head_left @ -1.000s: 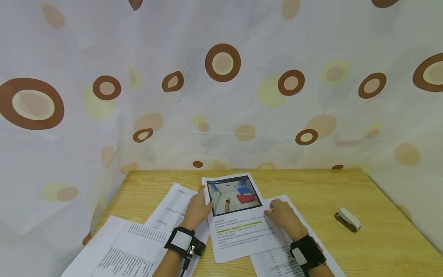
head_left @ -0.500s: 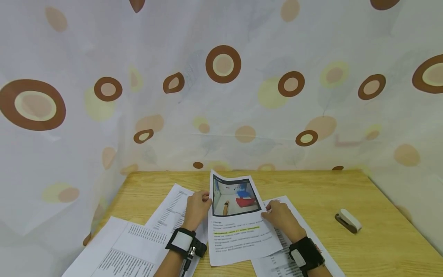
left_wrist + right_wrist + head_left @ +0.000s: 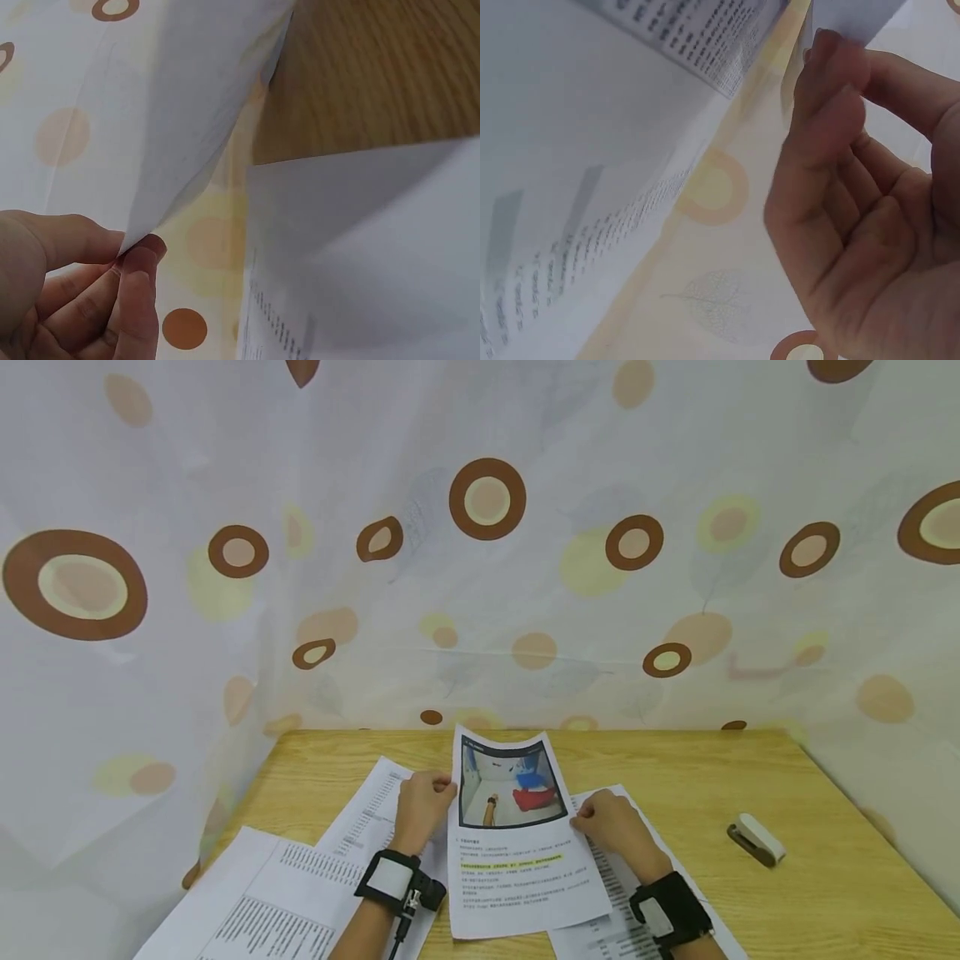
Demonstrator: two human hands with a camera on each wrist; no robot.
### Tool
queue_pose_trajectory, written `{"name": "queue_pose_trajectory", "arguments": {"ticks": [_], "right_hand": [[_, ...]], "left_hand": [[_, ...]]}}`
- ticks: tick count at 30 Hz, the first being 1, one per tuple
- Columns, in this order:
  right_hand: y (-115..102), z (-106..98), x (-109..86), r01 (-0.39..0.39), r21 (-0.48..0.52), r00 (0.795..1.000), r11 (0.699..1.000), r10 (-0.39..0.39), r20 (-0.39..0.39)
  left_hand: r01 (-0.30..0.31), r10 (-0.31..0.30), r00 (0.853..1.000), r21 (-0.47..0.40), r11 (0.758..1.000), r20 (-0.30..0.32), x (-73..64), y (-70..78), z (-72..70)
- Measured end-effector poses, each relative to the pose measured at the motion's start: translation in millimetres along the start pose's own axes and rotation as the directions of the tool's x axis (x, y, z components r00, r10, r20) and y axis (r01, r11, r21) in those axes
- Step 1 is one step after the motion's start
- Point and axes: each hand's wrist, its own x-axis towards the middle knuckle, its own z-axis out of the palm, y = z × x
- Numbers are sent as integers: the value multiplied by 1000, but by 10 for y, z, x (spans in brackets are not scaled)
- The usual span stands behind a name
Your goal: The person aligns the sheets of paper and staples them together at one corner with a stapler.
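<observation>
Head view: two hands are holding a printed sheet by its side edges

A spotted cloth (image 3: pixel 480 602) is hanging behind and beside the wooden table (image 3: pixel 675 760). To the left, two overlapping text pages, a front page (image 3: pixel 277 893) and a rear page (image 3: pixel 360 814), are lying skewed; to the right, another page (image 3: pixel 618 889) is lying beneath the right forearm. Between these, at the middle of the table, the printed sheet (image 3: pixel 517 843) is facing the person, its lower right corner overlapping the right-hand page.

Compared with a second ago, the sheet is standing straighter and its top edge is bowing, and the left fingers are no longer spreading over its edge. Both sides are now being steered together, which is probably helping to square the sheet.

The left hand (image 3: pixel 422 806) is pinching the left edge between thumb and fingers. The right hand (image 3: pixel 613 828) is apparently pinching the right edge, though its fingers are hiding the contact in the right wrist view. Black bands are circling both wrists. Well apart, a small stapler (image 3: pixel 756 840) is resting on the right.
</observation>
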Motion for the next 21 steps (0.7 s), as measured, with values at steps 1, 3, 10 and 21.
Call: {"name": "queue_pose_trajectory", "arguments": {"ticks": [1,3,10,21], "right_hand": [[-2,-12,-3,-4,-3,1000,1000,4,-1],[-6,-31,-7,-11,2,1000,1000,11,0],[-39,-61,-24,-16,21,1000,1000,16,11],[-107,-174,-110,-63,26,998,998,63,8]], "left_hand": [[3,-3,1000,-2,1000,-1,3,8,-10],[0,0,1000,-2,1000,-7,4,16,-25],[-12,13,1000,27,1000,-26,-4,39,-56],[-51,51,998,8,999,-25,-48,209,-144]]}}
